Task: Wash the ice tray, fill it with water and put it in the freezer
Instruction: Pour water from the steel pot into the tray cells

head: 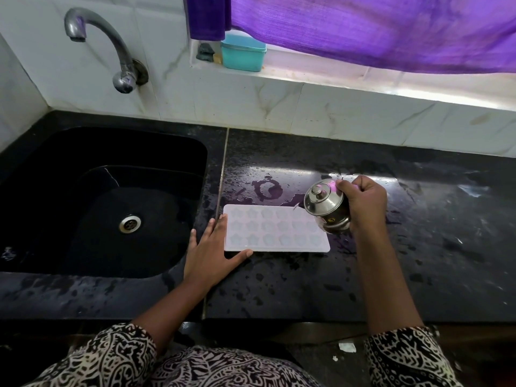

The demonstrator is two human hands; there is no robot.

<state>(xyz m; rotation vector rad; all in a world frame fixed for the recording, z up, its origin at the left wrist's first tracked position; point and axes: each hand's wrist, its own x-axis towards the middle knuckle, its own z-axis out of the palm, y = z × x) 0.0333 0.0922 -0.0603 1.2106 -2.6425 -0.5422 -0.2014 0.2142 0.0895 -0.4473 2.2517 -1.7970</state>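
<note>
Right hand (363, 203) gripping shiny steel pot (328, 209), left hand (212, 252) flat against translucent ice tray (275, 229)

Wet black countertop (418, 261) — a pale ice tray (275, 229) lies flat on it.

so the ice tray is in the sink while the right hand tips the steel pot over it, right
Not in the sink: the head view shows the ice tray lying on the wet counter beside the sink. The right hand does tip the steel pot over it.
</note>
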